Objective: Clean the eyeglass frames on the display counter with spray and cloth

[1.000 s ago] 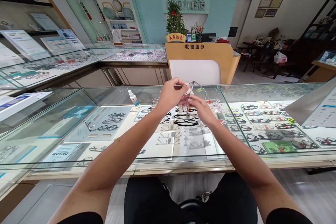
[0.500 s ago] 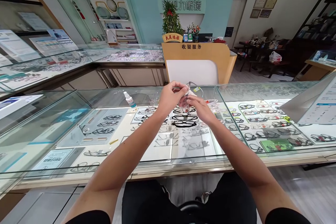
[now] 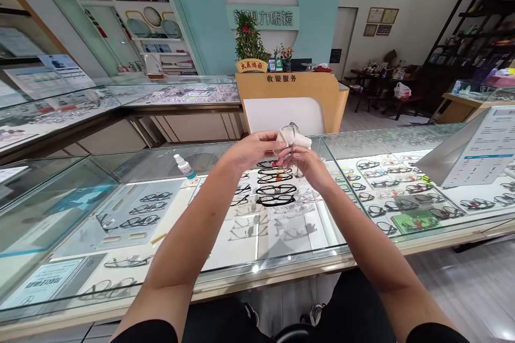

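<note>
Above the glass counter my right hand [image 3: 313,167] is closed on a thin-framed pair of eyeglasses [image 3: 287,161], turned nearly on end. My left hand [image 3: 255,150] pinches a pale cloth [image 3: 300,140] against the upper part of the frame. Its fingertips are partly covered by the cloth, which hides much of that lens. Below the hands, under the glass, black-framed eyeglasses [image 3: 276,189] lie in a column. To the left on the counter stands a white spray bottle [image 3: 184,166] with a blue band.
The glass display counter [image 3: 225,273] runs across in front of me, with several rows of frames inside. A white sign [image 3: 478,144] leans on its right side. Beyond is a wooden cashier desk [image 3: 289,88] with a potted plant [image 3: 250,37]. Another glass case [image 3: 177,91] stands at back left.
The cloth now shows more, bunched over the upper part of the eyeglasses, and my left hand's fingers reach out flatter. My view has shifted slightly right and up.
</note>
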### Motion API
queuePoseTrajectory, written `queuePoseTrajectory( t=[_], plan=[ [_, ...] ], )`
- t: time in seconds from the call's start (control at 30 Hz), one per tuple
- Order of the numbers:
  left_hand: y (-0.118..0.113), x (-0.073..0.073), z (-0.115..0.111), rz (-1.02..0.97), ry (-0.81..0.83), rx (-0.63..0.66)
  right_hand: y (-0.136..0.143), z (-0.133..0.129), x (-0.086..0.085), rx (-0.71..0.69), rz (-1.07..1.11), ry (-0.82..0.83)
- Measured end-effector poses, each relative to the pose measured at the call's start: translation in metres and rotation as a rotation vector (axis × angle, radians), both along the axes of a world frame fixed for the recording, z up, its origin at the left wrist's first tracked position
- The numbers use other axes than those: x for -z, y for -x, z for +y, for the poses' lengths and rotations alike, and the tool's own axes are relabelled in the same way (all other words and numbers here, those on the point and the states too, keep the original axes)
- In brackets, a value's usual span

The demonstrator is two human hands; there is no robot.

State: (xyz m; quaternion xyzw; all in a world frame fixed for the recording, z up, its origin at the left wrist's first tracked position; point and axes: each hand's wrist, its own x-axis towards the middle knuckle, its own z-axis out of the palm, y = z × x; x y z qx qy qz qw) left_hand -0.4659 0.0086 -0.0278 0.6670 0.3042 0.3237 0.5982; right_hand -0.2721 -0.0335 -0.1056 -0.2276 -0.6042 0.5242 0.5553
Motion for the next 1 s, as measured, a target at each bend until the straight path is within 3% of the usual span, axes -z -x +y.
queuePoseTrajectory(
  t=[0.27, 0.47, 0.73, 1.0],
  plan=[
    [-0.006, 0.011, 0.005, -0.071, -0.030, 0.001, 0.004, -0.004, -0.005, -0.044, 0.021, 0.034],
    [-0.001, 0.010, -0.003, -0.027, -0.046, 0.130, 0.007, -0.007, -0.003, -0.148, 0.112, 0.101],
    [0.005, 0.005, 0.000, -0.052, -0.025, 0.051, 0.004, 0.001, 0.004, -0.142, 0.165, 0.113],
    [0.010, 0.015, 0.007, -0.072, -0.082, 0.064, 0.005, 0.001, 0.006, -0.177, 0.165, 0.131]
  ],
)
